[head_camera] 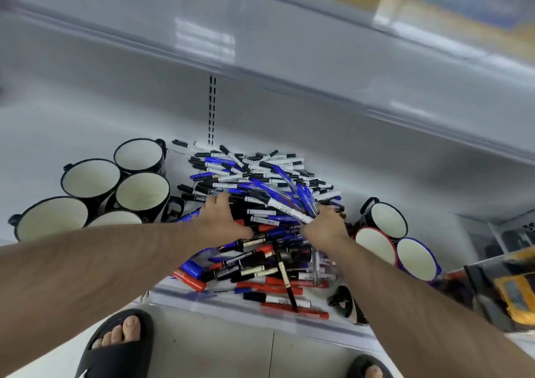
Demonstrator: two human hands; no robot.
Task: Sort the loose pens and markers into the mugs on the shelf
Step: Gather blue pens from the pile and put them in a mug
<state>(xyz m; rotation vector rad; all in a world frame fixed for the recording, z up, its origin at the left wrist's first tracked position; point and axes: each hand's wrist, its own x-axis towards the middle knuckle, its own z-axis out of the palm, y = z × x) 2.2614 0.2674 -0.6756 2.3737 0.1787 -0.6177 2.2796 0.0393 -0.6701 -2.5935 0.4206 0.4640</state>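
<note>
On the shelf [86, 123], the right hand [324, 227] grips a bundle of blue pens [292, 201] above the pen pile [260, 233]; the left hand [223, 218] lies spread, fingers relaxed, on it. Mugs [142, 195] flank both sides.

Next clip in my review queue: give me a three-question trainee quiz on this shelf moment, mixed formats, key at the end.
1. True or false: the five black mugs left of the pile of pens and markers already hold pens.
2. Multiple choice: the right hand is (A) resting flat on the shelf, (B) gripping a bunch of blue pens, (C) lifting the red-rimmed mug.
3. Fill in: the mug nearest the right edge has a ____ rim.

Key: 1 false, their insides show empty. 2 B. 3 blue. The left hand lies on the pile; what its fingers hold cannot be told.
</note>
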